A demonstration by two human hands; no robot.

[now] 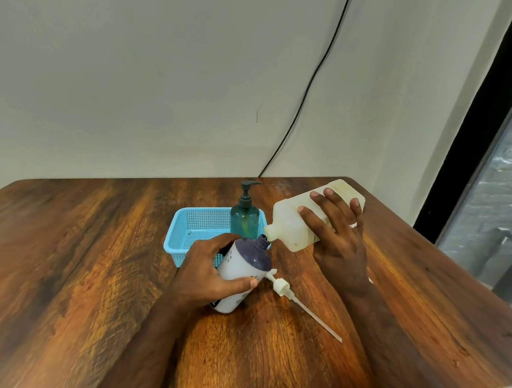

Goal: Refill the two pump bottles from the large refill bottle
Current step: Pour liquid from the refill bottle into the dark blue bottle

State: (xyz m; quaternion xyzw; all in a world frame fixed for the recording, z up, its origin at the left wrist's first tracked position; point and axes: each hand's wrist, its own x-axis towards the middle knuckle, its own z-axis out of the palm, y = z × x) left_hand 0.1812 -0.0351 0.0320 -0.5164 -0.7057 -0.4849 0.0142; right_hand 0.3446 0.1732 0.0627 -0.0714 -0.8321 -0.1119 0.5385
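My left hand (212, 273) grips a white pump bottle (242, 270) with a dark purple shoulder, tilted on the table, its neck uncapped. My right hand (337, 239) holds the large cream refill bottle (292, 222) tipped on its side, its spout touching the purple bottle's open neck. The white pump head with its long dip tube (299, 303) lies on the table just right of the purple bottle. A teal pump bottle (244, 220) with its pump on stands upright in the blue basket (187, 228).
The wooden table (67, 258) reaches back to a white wall, where a black cable (308, 86) hangs down. A dark window frame (474, 140) rises past the table's right edge.
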